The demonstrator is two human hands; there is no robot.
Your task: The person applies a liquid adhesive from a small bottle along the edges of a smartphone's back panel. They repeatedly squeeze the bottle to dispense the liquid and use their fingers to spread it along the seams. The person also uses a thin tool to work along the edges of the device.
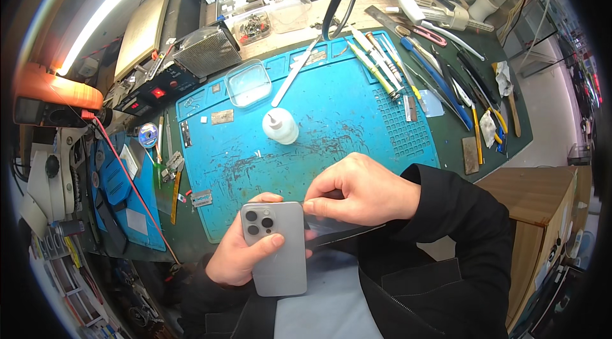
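My left hand (245, 246) is closed round a grey smartphone (287, 256). The back of the phone, with its camera lenses at the upper left, faces up, and my thumb presses on it below the lenses. At the phone's upper right edge, the fingers of my right hand (357, 192) are pinched together. What they grip, if anything, is hidden. Under that hand lies a see-through, film-like patch (328, 227), and I cannot tell whether my fingers hold it. Beyond both hands, a white squeeze bottle (280, 126) stands on the blue work mat (347, 106).
Left of the bottle stands a clear plastic box (248, 84), near a metal spatula (296, 71). Tweezers and pens (376, 61) crowd the far right. An orange-cased device (54, 93) with a red cable (121, 170) is at the left. A wooden cabinet (526, 195) stands right.
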